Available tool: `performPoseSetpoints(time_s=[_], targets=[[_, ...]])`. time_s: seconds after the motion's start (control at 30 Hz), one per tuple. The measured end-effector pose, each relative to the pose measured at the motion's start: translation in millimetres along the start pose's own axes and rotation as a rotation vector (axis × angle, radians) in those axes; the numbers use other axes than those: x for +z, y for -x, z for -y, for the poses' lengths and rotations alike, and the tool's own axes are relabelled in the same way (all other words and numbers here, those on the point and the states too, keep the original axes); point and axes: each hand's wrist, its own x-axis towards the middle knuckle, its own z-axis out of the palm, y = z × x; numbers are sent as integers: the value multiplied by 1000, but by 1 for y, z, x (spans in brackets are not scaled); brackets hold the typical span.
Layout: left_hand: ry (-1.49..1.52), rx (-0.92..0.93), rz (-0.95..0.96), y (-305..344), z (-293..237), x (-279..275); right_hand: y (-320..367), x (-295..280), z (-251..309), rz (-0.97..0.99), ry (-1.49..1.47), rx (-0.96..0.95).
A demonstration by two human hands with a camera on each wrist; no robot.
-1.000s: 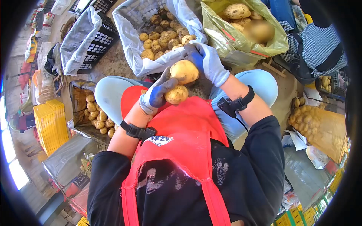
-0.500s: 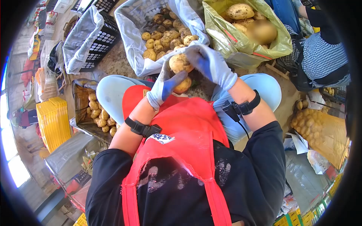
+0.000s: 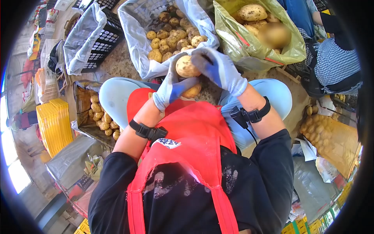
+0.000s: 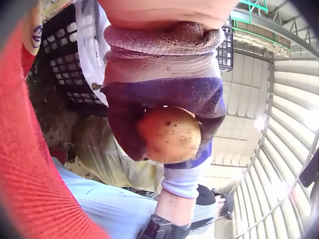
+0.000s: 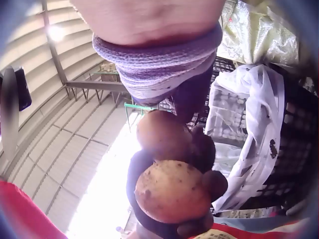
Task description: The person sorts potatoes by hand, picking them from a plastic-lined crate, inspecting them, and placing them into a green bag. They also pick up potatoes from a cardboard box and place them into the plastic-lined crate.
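Note:
Both hands wear grey-and-blue work gloves with dirt-darkened fingers. My left hand (image 3: 169, 87) grips two potatoes, one above the other, in front of the red apron. The upper potato (image 3: 187, 66) is pale yellow with dark spots. Below it the lower potato (image 3: 193, 91) is partly covered by the left thumb. My right hand (image 3: 221, 72) curls its fingers against the right side of the upper potato. In the right wrist view both potatoes show close together, the lower one (image 5: 172, 191) framed by dark gloved fingers.
Straight ahead stands a lined crate (image 3: 134, 58) of soil-marked potatoes. Right of it is a yellow-green bag (image 3: 230, 48) of larger potatoes, and at left another lined black crate (image 3: 103, 45). A box of potatoes (image 3: 102, 117) sits by the left knee. Another person (image 3: 335, 58) sits at right.
My right hand has come in from above and right of the upper potato to rest against it. The left thumb now covers more of the lower potato.

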Motion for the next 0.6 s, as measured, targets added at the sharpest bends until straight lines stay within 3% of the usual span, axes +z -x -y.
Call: performPoseSetpoints(time_s=[0.07,0.1,0.2,0.3,0.4,0.43,0.53,0.57,0.6], targets=[[-113,67,10,-2,7,-3,2,0,11,81,235,-96],[-94,34,28,-2,7,-5,3,2,12,108,212,51],[56,-13,46,-2,0,-5,7,7,-5,40,-110,102],[80,-36,50,-3,0,-1,8,19,-23,-172,-169,-121],[188,-31,83,-2,3,1,4,13,-28,-150,-94,-103],[260,-70,120,-1,5,2,7,17,-25,-180,-339,-38],[492,-189,165,5,-8,2,-2,7,-22,-81,-206,315],[457,-95,61,1,-7,4,-5,-3,-3,25,-153,466],[500,-162,35,4,-14,-2,-3,-3,-6,90,-293,482]])
